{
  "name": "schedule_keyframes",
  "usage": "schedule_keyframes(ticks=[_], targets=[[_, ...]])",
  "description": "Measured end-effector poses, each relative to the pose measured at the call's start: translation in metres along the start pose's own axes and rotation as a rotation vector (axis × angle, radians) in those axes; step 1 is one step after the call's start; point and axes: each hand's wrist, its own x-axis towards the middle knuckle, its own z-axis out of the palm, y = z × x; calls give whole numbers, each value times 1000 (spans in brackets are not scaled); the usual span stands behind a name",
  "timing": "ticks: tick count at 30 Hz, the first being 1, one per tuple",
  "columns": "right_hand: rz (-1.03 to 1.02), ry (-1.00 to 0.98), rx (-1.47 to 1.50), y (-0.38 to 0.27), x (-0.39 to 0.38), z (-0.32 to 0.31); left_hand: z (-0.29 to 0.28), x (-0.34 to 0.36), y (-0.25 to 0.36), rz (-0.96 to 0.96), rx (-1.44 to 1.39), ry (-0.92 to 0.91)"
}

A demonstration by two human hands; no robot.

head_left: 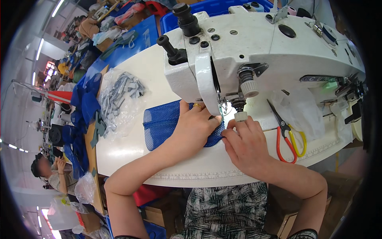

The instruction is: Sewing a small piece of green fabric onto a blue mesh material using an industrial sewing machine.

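Note:
A piece of blue mesh fabric (pixel 161 124) lies on the white sewing table under the head of a white sewing machine (pixel 223 44). My left hand (pixel 195 127), with a ring on one finger, bears down on the mesh with its fingers bent and close to the lit needle area. At the fabric's right edge, the curled fingers of my right hand (pixel 248 148) pinch the mesh, just below the machine's tension knobs. The needle itself is mostly hidden behind the machine's cover and my fingers.
Scissors (pixel 283 126) with red and yellow handles lie to the right of my right hand. A plastic bag of grey strips (pixel 123 93) sits at the table's left. Blue fabric pieces (pixel 85 103) hang beyond it. Another person (pixel 55 175) is at far left.

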Motion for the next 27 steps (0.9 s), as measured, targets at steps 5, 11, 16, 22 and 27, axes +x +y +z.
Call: schedule_keyframes(ticks=[5,11,16,22,27], targets=[[-67,4,20,2,-2,-1,-4,-2,2,17,29,-81],[-139,35,49,5,-2,4,3,-7,1,4,-38,20],[-145,18,24,6,0,3,3,-8,-2,3,-84,32],[-127,-8,7,6,1,2,9,-4,-7,9,-67,97],[-122,-23,-20,8,5,1,13,0,-16,6,-55,140]])
